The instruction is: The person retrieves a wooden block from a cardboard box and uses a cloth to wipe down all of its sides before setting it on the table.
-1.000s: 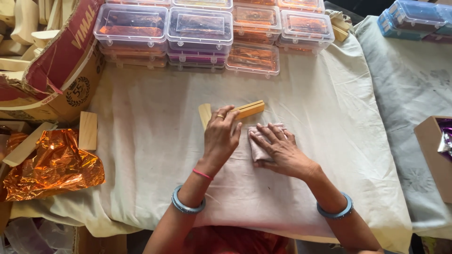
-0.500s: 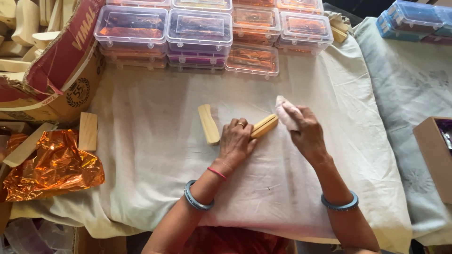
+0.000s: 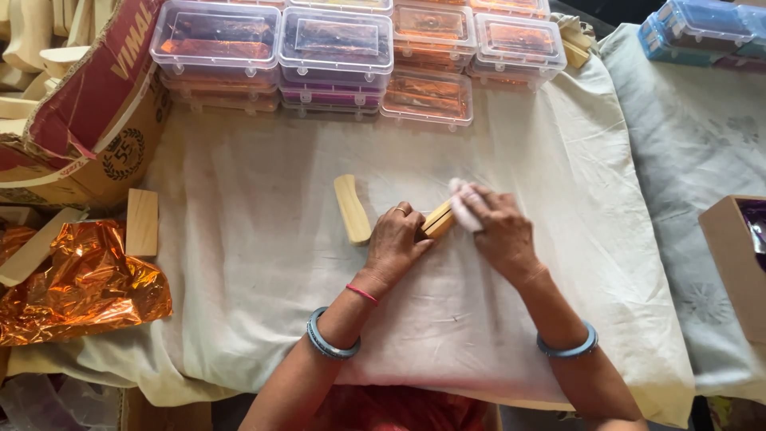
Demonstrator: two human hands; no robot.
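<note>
Two hands (image 3: 399,243) work over two pale wooden pieces (image 3: 352,208) on the cloth, two more wooden blocks (image 3: 142,222) lie left, and two blue bangles (image 3: 329,343) circle the wrists.

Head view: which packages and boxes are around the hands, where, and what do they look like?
Clear plastic boxes: stacked along the far edge, orange and purple contents.
Cardboard carton: far left, tilted, red and tan.
Blue-lidded boxes: far right corner.
Brown box: right edge, open.
Orange foil: crumpled, near left.
</note>
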